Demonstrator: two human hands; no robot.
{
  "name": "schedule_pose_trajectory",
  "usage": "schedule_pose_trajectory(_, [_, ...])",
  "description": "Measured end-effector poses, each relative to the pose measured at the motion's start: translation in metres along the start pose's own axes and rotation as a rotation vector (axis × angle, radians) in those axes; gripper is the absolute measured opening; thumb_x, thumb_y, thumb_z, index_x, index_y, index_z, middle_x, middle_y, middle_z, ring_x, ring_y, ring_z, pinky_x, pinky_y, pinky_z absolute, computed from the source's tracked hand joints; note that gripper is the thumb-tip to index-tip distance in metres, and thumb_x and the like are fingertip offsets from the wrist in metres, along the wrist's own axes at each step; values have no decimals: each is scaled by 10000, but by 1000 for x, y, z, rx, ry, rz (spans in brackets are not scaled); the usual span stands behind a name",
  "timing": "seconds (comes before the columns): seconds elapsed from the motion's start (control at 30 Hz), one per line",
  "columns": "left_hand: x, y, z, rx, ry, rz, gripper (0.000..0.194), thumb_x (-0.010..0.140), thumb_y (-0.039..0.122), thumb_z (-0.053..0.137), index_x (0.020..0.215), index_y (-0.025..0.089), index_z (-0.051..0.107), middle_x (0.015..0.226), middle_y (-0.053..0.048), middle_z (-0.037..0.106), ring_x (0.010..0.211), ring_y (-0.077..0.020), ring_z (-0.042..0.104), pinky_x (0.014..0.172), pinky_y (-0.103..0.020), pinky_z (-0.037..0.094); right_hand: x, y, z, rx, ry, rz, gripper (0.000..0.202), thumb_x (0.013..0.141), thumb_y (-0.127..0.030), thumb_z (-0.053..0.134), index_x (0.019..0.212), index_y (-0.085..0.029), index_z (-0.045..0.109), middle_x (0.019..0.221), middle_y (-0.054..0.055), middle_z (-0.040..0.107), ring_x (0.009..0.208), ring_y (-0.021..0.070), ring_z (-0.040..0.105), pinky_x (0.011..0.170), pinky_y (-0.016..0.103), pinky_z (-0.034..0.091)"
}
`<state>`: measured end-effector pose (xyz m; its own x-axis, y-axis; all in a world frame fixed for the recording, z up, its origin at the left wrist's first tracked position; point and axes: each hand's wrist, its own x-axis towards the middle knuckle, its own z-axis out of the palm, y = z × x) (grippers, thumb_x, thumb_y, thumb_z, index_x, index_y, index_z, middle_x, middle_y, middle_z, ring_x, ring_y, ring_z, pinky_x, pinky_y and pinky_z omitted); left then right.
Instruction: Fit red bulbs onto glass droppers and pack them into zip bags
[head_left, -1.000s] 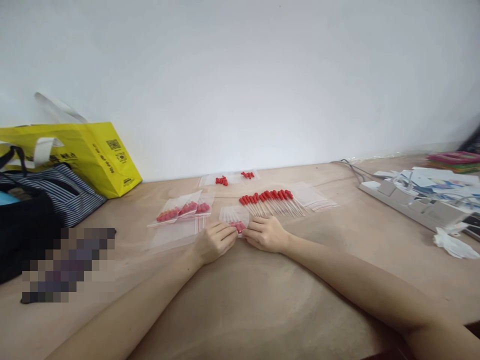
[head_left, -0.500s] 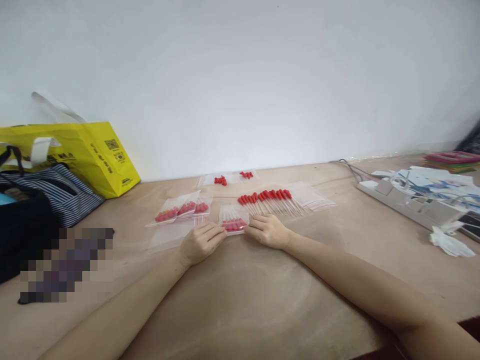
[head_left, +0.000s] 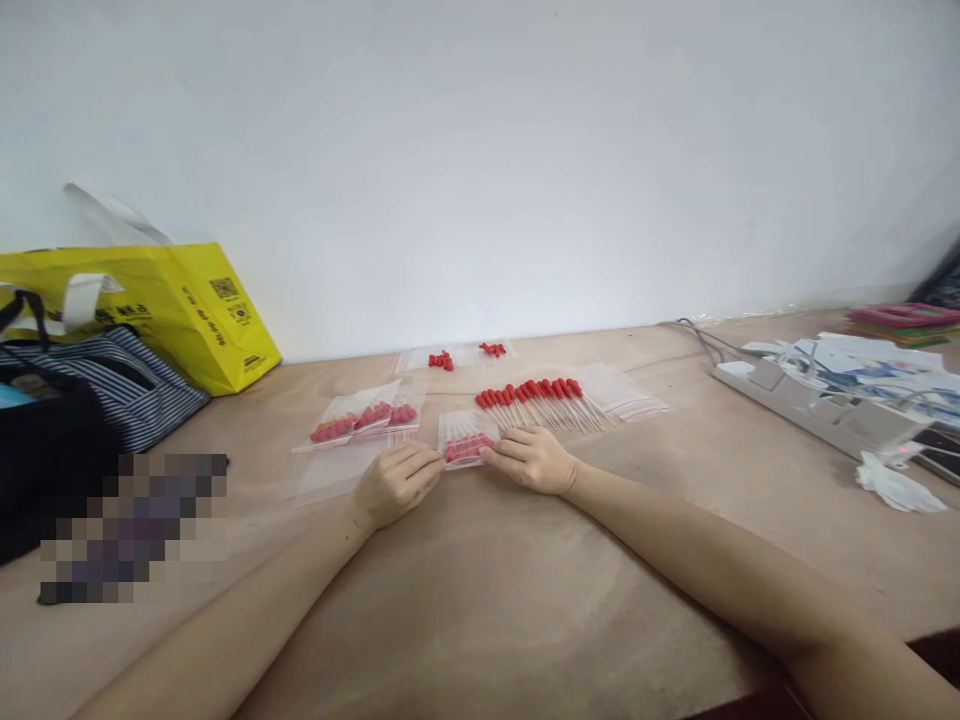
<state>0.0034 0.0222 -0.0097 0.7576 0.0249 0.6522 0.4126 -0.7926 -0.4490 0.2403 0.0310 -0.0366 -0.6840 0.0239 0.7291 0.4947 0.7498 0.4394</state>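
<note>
A clear zip bag [head_left: 463, 425] with several red-tipped sticks inside lies flat on the table, its opening edge toward me. My left hand [head_left: 400, 482] pinches the bag's near left corner, fingers closed. At the near right corner, my right hand [head_left: 534, 461] grips the same bag with thumb and fingertips together. Just beyond my right hand, a row of loose red-tipped sticks [head_left: 551, 398] lies fanned out, red ends away from me. Left of the held bag, filled zip bags [head_left: 360, 418] overlap one another, above a flat clear bag [head_left: 337, 475].
Small bags with red-ended pieces [head_left: 441, 361] lie near the wall. Clear bags [head_left: 622, 392] rest right of the loose sticks. A yellow bag [head_left: 225, 330] and striped bag [head_left: 150, 385] stand left. Rightward are a power strip [head_left: 817, 415], crumpled tissue [head_left: 898, 484] and papers [head_left: 847, 360].
My left hand has shifted slightly left along the bag's near edge. The right thumb and fingers have moved slightly left over its right corner. The other objects stay put.
</note>
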Motion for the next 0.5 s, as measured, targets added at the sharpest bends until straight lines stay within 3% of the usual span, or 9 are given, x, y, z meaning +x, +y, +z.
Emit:
schedule_pose_trajectory(0.23, [1, 1, 6, -15, 22, 10, 147, 773, 86, 546, 907, 135, 578, 805, -40, 682, 701, -140, 619, 646, -273, 520, 4, -2, 3, -26, 17, -55, 176, 847, -137, 434, 769, -123, 591, 610, 13, 560, 590, 107, 457, 544, 249, 325])
schedule_pose_trajectory(0.5, [10, 4, 8, 31, 53, 68, 90, 775, 75, 516, 788, 140, 576, 722, -30, 676, 632, -127, 610, 628, -271, 516, 7, -1, 4, -24, -25, -29, 165, 846, -143, 440, 781, -128, 590, 622, 15, 552, 602, 112, 439, 556, 258, 306])
